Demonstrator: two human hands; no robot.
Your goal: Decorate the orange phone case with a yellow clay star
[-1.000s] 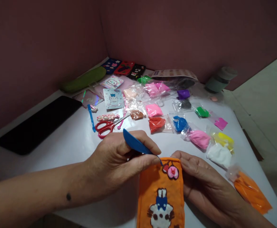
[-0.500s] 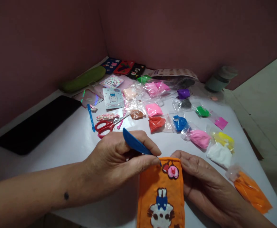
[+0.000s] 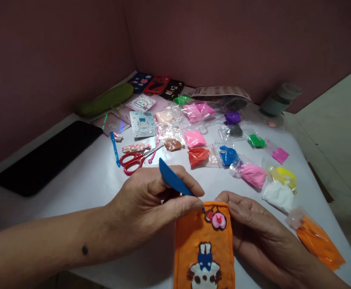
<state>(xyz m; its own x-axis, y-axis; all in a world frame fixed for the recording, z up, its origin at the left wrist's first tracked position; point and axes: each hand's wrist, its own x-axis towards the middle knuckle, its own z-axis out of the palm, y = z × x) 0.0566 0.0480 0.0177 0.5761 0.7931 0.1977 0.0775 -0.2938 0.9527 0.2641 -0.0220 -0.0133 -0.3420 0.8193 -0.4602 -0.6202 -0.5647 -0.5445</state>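
My left hand [image 3: 154,200] pinches a blue plastic clay tool [image 3: 174,179] between thumb and fingers. The tool's broad blade end points up and to the left, while its thin tip touches the top of an orange clay-covered panel [image 3: 190,237], just left of the cherry decoration [image 3: 219,220]. Lower on the panel is a white cat face with brown marks and a blue bow [image 3: 204,261]; its bottom is cut off by the frame. My right hand [image 3: 247,220] grips the panel by its upper right edge, the fingers partly hidden behind it.
Bagged clay in several colours spreads across the white table, including orange clay [image 3: 319,241] at right. Red-handled scissors [image 3: 133,161] and a blue stick tool [image 3: 115,149] lie beyond my left hand. A black slab [image 3: 49,156] is at left, a jar [image 3: 280,99] far right.
The blue tool has turned slightly more upright, its blade end shifting up and right. The orange panel sits a little lower. Both hands keep their hold.
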